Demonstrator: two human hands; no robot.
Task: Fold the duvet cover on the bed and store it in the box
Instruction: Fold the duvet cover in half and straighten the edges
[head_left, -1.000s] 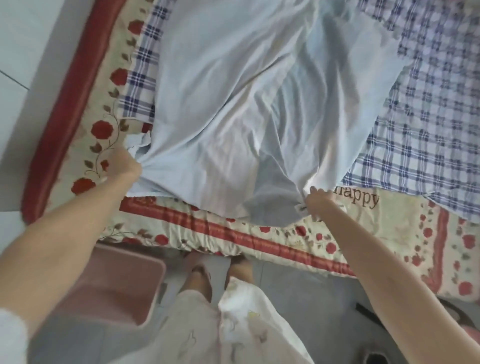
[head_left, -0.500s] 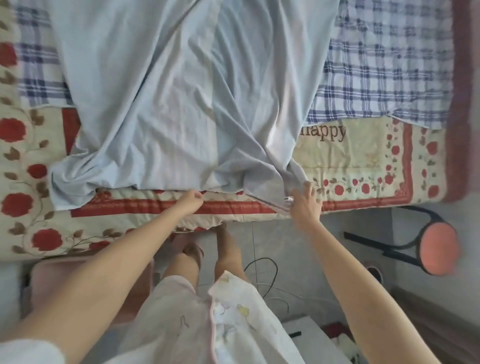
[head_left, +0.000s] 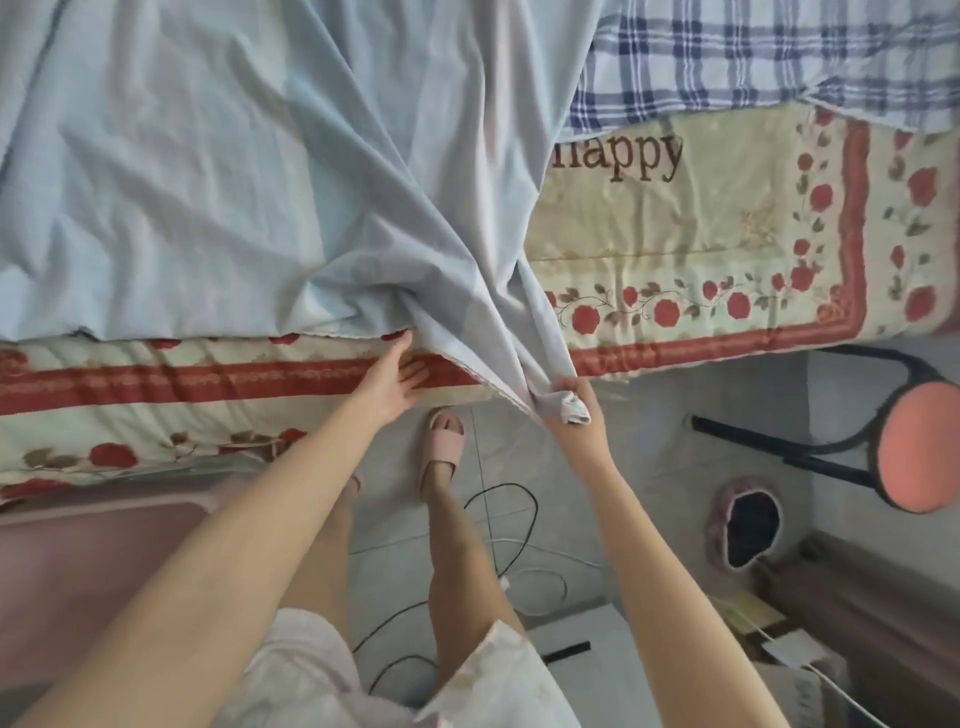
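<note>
One duvet cover (head_left: 208, 182) is being gripped by the right hand's (head_left: 571, 402) fingers; just beside them, the left hand (head_left: 397, 374) is being held open.

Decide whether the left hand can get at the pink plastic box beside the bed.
Probably yes: the left hand is open, holding nothing, and the pink plastic box sits on the floor directly under that forearm.

— What sort of place is this?
— A home bedroom: a bed (head_left: 156, 415) under a rose-patterned quilt (head_left: 675, 234) and plaid sheet (head_left: 727, 57), a pink slipper (head_left: 441, 441) and a round stool (head_left: 919, 447) on the tiled floor (head_left: 649, 441).
</note>
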